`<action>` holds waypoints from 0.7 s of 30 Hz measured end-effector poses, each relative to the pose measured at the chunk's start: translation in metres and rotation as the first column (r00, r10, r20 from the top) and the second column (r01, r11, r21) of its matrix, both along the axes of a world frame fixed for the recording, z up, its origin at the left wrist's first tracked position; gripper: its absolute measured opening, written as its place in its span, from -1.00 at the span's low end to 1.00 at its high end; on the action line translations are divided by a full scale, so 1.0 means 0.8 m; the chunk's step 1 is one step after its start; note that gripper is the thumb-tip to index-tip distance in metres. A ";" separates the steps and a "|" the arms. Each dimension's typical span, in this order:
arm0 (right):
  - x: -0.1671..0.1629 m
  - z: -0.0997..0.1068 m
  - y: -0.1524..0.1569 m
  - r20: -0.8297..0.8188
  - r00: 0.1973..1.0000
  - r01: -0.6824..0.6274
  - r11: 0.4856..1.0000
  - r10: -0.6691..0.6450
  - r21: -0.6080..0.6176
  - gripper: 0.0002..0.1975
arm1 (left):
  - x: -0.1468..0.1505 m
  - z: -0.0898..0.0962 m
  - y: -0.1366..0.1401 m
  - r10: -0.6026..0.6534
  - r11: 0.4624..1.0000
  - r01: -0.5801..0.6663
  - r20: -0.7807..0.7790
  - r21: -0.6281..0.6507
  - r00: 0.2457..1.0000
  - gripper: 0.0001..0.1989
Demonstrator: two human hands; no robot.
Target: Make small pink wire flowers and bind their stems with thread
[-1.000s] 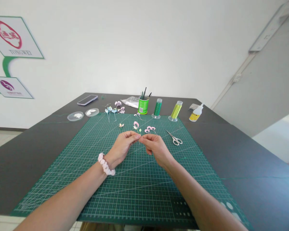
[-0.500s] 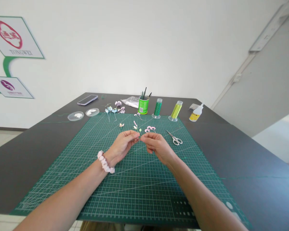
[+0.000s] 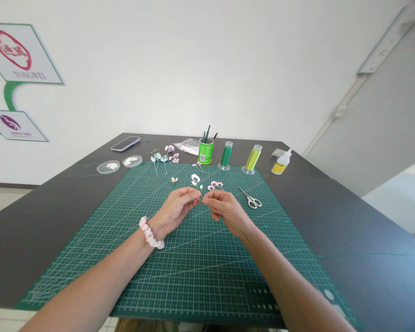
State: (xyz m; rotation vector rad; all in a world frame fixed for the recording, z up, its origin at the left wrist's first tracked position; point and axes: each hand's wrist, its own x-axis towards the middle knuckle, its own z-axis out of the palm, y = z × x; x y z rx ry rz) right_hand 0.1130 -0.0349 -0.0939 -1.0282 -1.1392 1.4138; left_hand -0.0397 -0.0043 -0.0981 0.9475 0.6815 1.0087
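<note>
Pinched between the fingertips of my left hand [image 3: 177, 206] is the thin stem of a small craft flower [image 3: 195, 178], with a pale petalled head and little green leaves above my fingers. Close beside it, my right hand [image 3: 226, 208] is closed in a pinch near the same stem; what lies between its fingertips is too small to make out. Just beyond my right hand lie pink craft flowers [image 3: 215, 185] on the green cutting mat [image 3: 193, 267]. A small cream flower [image 3: 174, 180] rests past my left hand. White-handled scissors [image 3: 251, 200] lie to the right.
At the back stand a green can of tools [image 3: 205, 152], a dark green thread spool [image 3: 226, 156], a yellow-green spool [image 3: 252, 159] and a glue bottle [image 3: 281, 163]. Blue flowers [image 3: 159, 159], shallow dishes [image 3: 108, 167] and a phone [image 3: 126, 143] are at the back left.
The flower head above my left fingers has turned from edge-on to facing me, its petals now showing wide. My right fingertips have shifted very slightly right; my left hand stays in place.
</note>
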 end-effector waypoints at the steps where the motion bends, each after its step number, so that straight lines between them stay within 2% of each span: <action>1: 0.000 0.000 0.000 -0.002 1.000 -0.001 1.000 0.001 -0.001 -0.75 | 0.000 0.000 0.000 -0.004 1.000 0.004 0.002 0.003 1.000 -0.77; 21: -0.002 0.001 -0.002 -0.076 0.997 -0.037 0.999 0.034 -0.037 -0.72 | -0.001 0.004 -0.002 -0.020 1.000 0.021 0.054 -0.022 0.998 -0.78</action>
